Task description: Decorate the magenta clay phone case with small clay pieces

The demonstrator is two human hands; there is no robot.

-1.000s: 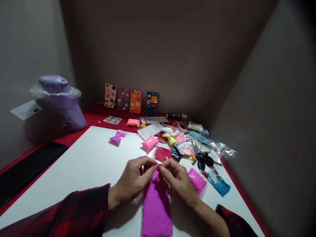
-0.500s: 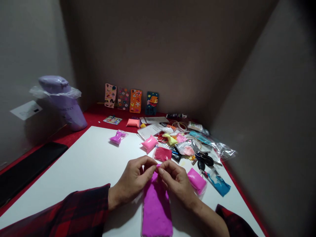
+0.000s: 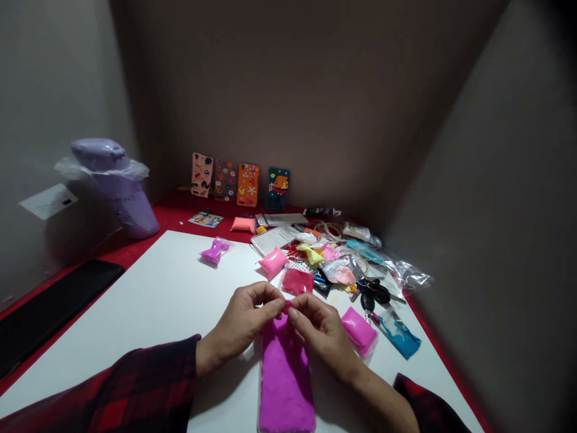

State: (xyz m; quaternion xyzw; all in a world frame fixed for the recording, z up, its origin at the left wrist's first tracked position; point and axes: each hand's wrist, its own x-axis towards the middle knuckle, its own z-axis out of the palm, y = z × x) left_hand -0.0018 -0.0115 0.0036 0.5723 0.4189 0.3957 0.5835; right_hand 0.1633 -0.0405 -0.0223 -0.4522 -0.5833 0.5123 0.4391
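Between my fingertips is a small deep-pink piece of clay (image 3: 287,306), pinched from both sides. My left hand (image 3: 246,322) has thumb and forefinger closed on its left edge. My right hand (image 3: 327,334) grips the other edge the same way. Beneath the hands lies a phone case (image 3: 288,385) covered with a layer of purple clay, its upper end partly hidden by my fingers. A magenta clay packet (image 3: 359,329) rests just right of my right hand. Beyond my fingertips sits a red clay packet (image 3: 297,281).
Several decorated phone cases (image 3: 247,184) lean on the back wall. A pile of clay bags, keys (image 3: 374,293) and wrappers covers the right rear. A purple packet (image 3: 216,251) lies on the white board (image 3: 135,319). At left stand a lilac object (image 3: 121,192) and a black strip (image 3: 54,307).
My left hand has shifted slightly up and left, and more of the pink clay piece shows between my fingertips. The phone case and packets have stayed put.
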